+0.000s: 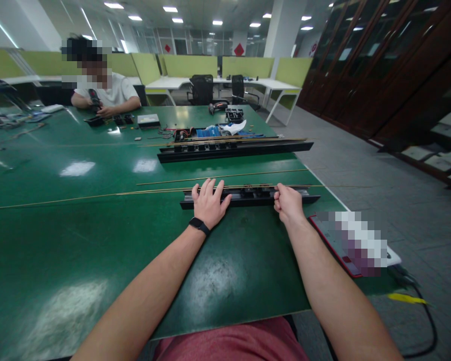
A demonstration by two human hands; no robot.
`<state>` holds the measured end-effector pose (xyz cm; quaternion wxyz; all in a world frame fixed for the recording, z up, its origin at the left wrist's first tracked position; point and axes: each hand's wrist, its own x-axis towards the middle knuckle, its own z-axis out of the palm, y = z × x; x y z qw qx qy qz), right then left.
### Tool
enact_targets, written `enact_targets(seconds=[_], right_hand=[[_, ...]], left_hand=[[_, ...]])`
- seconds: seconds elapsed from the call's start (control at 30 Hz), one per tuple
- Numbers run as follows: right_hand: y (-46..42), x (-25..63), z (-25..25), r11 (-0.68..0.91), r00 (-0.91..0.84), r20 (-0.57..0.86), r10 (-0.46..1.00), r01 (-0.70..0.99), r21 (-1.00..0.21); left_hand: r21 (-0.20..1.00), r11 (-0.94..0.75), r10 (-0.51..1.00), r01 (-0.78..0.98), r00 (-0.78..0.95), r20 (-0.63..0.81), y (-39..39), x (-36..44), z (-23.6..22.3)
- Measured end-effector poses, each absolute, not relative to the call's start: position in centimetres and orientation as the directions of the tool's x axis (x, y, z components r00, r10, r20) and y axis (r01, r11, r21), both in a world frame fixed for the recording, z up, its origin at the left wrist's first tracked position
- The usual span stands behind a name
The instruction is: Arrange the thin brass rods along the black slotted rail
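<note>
A black channel-shaped rail [244, 202] lies crosswise on the green table before me, with small black blocks [256, 190] inside it. My left hand [209, 204] rests over the left part of the rail, fingers spread. Closed in a pinch, my right hand [288, 201] is at the right part, on a thin brass-coloured rod [78, 197]. This long rod runs along the rail and sticks out far past its left end; what is between the fingertips is partly hidden. Just behind lies another thin rod [173, 181].
Farther back are a second black rail [240, 150] with rods on it, blue packets [209, 132] and a power drill [218, 108]. A red-edged tablet-like device [332, 240] lies at right with a cable [430, 311]. Across the table [128, 265] sits a person [113, 93] holding a tool.
</note>
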<state>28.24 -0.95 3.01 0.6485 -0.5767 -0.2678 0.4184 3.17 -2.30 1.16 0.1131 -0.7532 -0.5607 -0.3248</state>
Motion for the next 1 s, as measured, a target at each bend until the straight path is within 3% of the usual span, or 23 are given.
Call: enact_targets(seconds=[1.0], right_hand=[[-1.02,28.34,2.94,-0.025,0.494,-0.137,0.859,-0.225,-0.974]], left_hand=[[0.182,-0.341,0.768,0.922,0.162,0.620,-2.26,3.18,1.13]])
